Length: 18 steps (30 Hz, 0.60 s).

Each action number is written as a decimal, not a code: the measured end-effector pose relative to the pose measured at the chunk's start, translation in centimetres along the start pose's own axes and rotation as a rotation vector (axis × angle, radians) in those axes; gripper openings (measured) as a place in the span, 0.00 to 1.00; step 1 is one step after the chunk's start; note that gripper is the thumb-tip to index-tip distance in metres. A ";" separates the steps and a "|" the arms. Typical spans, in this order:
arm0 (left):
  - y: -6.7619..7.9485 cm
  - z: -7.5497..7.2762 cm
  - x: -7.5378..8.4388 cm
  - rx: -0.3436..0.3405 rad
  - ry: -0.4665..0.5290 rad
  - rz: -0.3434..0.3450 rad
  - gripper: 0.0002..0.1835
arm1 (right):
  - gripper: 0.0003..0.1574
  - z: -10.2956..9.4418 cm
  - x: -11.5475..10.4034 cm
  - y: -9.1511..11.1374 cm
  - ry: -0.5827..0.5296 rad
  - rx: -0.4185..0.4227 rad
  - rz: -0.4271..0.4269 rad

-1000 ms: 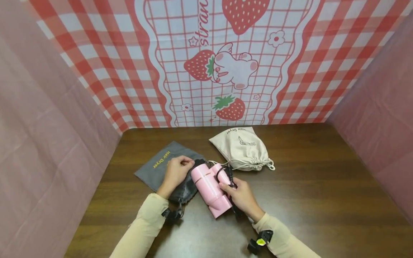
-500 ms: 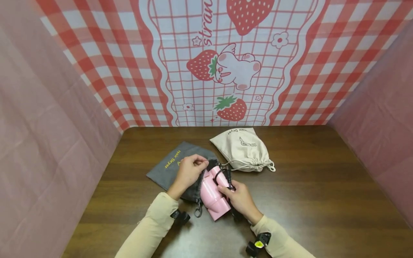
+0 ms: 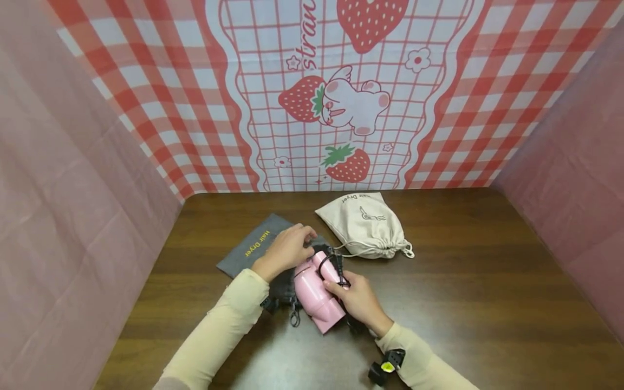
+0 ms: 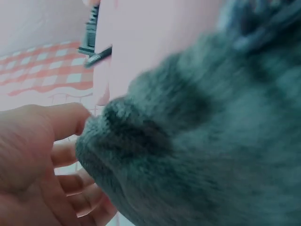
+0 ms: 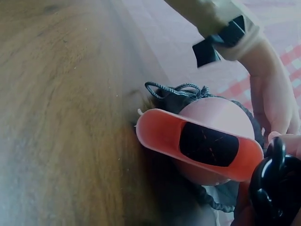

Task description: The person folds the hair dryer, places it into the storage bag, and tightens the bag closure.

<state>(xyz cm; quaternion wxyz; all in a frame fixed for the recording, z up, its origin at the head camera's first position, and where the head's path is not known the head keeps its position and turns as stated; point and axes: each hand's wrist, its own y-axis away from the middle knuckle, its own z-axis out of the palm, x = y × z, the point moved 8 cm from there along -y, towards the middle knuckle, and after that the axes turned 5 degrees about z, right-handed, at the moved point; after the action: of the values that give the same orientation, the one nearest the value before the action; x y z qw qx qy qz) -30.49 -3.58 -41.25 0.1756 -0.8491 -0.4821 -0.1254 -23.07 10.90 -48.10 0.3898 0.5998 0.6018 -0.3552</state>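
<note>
A pink hair dryer (image 3: 312,290) lies tilted at the table's middle, its handle folded beside the barrel and a black cord (image 3: 339,265) wound about it. My right hand (image 3: 363,300) grips the handle and cord. The dryer's back end sits at the mouth of a grey drawstring bag (image 3: 246,254) marked "Hair Dryer". At that mouth my left hand (image 3: 287,246) holds the fabric edge; in the left wrist view the thumb lies on the plush bag (image 4: 197,141), other fingers behind it. The right wrist view faces the dryer's flat nozzle (image 5: 157,129).
A cream drawstring bag (image 3: 372,225), printed with a hair dryer, lies behind, its neck gathered. A cord loop (image 3: 294,317) hangs from the grey bag's near side. A strawberry-print cloth (image 3: 351,108) stands at the table's back edge, pink cloth at both sides.
The grey bag has shifted right and its mouth has come over the dryer's back end. My left hand has moved right along with it, its fingers now further apart. My right hand keeps its grip.
</note>
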 end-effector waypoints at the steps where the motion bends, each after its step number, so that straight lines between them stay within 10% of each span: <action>1: -0.3 0.0 0.3 -0.027 -0.028 0.023 0.13 | 0.13 0.1 -0.2 0.0 0.004 -0.005 -0.010; 18: 0.2 -1.5 4.5 0.206 -0.070 0.179 0.04 | 0.19 1.3 -2.1 -1.3 0.085 -0.030 -0.077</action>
<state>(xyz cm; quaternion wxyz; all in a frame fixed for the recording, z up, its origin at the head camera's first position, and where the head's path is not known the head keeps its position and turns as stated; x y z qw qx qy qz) -28.11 -0.78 -38.24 0.2555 -0.8701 -0.4206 -0.0292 -24.35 8.71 -46.85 0.3589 0.5848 0.6458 -0.3348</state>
